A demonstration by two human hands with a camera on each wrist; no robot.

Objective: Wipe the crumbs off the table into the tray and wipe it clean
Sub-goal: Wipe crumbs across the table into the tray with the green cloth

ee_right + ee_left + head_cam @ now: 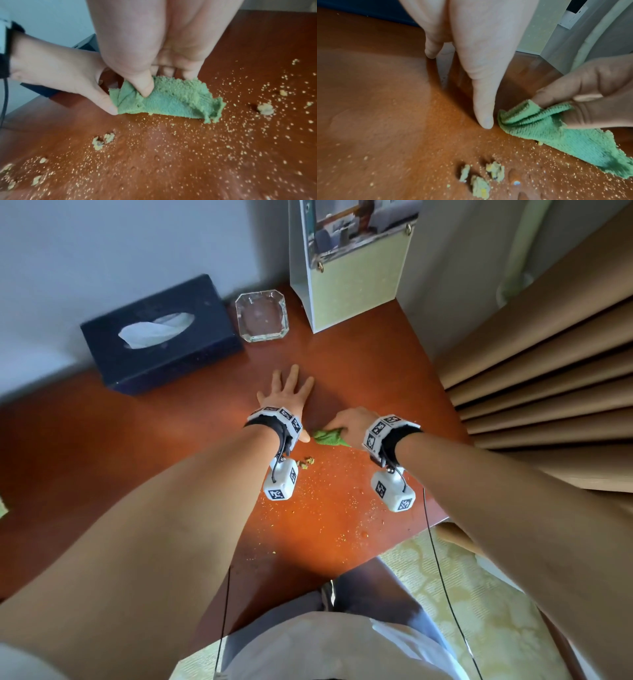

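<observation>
My left hand [287, 392] lies flat on the reddish wooden table [359, 371] with its fingers spread. Its thumb [483, 108] touches the left edge of a crumpled green cloth [327, 437]. My right hand [352, 422] pinches that cloth [171, 102] between thumb and fingers and holds it down on the table. Fine yellow crumbs and a few bigger lumps [306, 463] lie scattered in front of the cloth toward the table's near edge; the lumps [479, 180] are just below my left wrist. The empty glass tray [262, 293] sits at the back near the wall.
A dark blue tissue box [161, 333] stands at the back left beside the tray. A tall pale-green stand [352, 285] is behind the tray on the right. Brown curtains [548, 371] hang close to the table's right edge. Patterned carpet [462, 594] lies below.
</observation>
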